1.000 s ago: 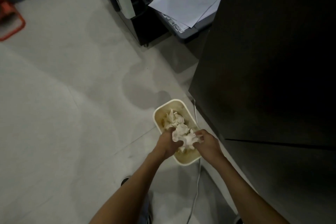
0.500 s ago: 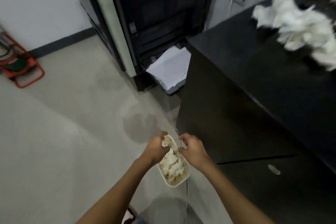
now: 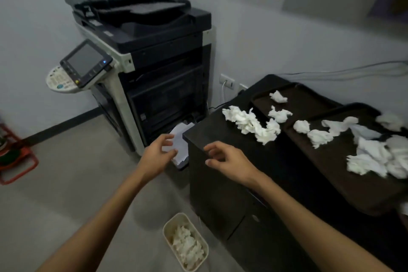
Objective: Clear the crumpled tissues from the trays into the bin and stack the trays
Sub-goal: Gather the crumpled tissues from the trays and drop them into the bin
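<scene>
Nothing is held by the left hand (image 3: 160, 153) or right hand (image 3: 227, 159); the fingers are loosely curled and spread. Crumpled tissues (image 3: 249, 123) are strewn over cabinet (image 3: 220, 139) and trays (image 3: 309, 99), apart from the fingers, the bin (image 3: 165, 231) below.

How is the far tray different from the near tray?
The far tray holds only two tissues; the near tray holds many more, heaped toward its right side. The far tray lies closer to the wall, the near tray closer to the person. Both are dark with raised rims, and they lie side by side on the black cabinet.
</scene>
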Available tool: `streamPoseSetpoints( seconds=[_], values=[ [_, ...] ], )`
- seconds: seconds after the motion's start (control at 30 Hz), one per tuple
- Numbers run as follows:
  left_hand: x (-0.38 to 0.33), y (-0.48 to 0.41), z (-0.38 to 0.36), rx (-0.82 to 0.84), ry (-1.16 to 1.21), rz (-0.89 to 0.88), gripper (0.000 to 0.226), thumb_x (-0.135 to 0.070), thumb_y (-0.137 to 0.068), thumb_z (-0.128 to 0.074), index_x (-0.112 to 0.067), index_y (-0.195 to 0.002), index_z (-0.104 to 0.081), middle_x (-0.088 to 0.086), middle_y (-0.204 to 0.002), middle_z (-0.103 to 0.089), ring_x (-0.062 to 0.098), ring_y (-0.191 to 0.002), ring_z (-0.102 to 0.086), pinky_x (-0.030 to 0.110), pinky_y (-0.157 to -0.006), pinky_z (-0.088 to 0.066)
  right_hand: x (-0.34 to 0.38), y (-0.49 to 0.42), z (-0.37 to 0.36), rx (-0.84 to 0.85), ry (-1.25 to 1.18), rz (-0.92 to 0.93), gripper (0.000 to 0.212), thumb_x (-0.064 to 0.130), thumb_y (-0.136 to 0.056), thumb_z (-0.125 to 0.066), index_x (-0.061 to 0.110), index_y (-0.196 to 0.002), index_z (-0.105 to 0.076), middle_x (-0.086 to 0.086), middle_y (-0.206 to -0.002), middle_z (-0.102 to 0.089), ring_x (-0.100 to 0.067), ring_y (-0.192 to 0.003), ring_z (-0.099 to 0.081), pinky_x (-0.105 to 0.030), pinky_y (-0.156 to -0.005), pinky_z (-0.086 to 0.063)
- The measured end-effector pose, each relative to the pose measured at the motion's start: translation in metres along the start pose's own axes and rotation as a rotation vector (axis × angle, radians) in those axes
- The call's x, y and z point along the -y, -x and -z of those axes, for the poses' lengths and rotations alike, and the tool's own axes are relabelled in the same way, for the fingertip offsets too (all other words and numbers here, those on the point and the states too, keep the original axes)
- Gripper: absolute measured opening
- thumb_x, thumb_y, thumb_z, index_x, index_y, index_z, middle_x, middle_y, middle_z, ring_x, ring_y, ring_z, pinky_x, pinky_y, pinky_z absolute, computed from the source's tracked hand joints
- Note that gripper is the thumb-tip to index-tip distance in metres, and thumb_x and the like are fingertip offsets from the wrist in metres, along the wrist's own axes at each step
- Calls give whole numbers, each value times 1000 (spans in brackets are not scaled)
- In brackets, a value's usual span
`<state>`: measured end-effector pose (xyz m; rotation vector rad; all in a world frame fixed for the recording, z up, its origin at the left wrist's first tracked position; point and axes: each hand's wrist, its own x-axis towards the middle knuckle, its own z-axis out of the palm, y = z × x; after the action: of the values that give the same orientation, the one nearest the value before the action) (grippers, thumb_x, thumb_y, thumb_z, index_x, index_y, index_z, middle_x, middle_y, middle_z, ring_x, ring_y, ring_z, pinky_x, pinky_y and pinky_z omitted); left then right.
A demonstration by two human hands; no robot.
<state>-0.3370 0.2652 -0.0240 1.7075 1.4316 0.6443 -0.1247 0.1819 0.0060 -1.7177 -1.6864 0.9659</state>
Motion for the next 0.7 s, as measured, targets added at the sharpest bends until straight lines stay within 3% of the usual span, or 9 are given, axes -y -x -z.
streamPoseSetpoints(
  seconds=[0.13, 0.27, 0.37, 0.5, 0.6, 0.7],
  values=[
    [-62, 0, -1, 24, -7, -104, 44, -26, -90, -61, -27, -133, -47, -5, -120, -56, 18, -101, -61, 39, -89, -52, -9, 29, 70, -152, 32, -44, 32, 24, -85, -67, 27, -116, -60, 4, -109, -60, -9, -97, -60, -22, -84, -49],
    [-124, 9, -31, 58, -11, -207, 44, -22, -90, -61, -23, -132, -48, -3, -117, -57, 17, -105, -60, 34, -90, -50, -31, 73, 133, -296, 81, -109, 28, 20, -85, -66, 26, -111, -61, 0, -110, -61, -14, -94, -62, -19, -79, -47],
    [-163, 20, -68, 129, -33, -284, 41, -20, -88, -62, -22, -128, -51, 0, -116, -61, 18, -102, -62, 33, -87, -51, -53, 112, 173, -395, 109, -172, 30, 22, -85, -64, 26, -115, -61, 2, -108, -61, -13, -98, -60, -26, -86, -48],
    [-206, 37, -131, 209, -44, -344, 41, -16, -86, -62, -20, -125, -53, 2, -113, -61, 19, -93, -63, 28, -80, -49, -90, 155, 218, -449, 247, -228, 30, 20, -84, -66, 20, -114, -62, -3, -103, -64, -19, -94, -62, -25, -79, -43],
    [-230, 51, -184, 272, -37, -359, 39, -14, -86, -62, -18, -124, -53, 4, -111, -61, 18, -91, -60, 26, -74, -48, -123, 186, 245, -491, 259, -285, 28, 15, -84, -65, 16, -112, -63, -7, -105, -63, -24, -92, -63, -30, -82, -47],
    [-244, 66, -237, 333, -31, -351, 38, -13, -85, -64, -16, -122, -54, 8, -112, -62, 23, -92, -63, 33, -85, -52, -156, 215, 263, -501, 292, -333, 26, 14, -85, -63, 16, -110, -64, -6, -102, -63, -18, -89, -58, -25, -77, -42]
  ],
)
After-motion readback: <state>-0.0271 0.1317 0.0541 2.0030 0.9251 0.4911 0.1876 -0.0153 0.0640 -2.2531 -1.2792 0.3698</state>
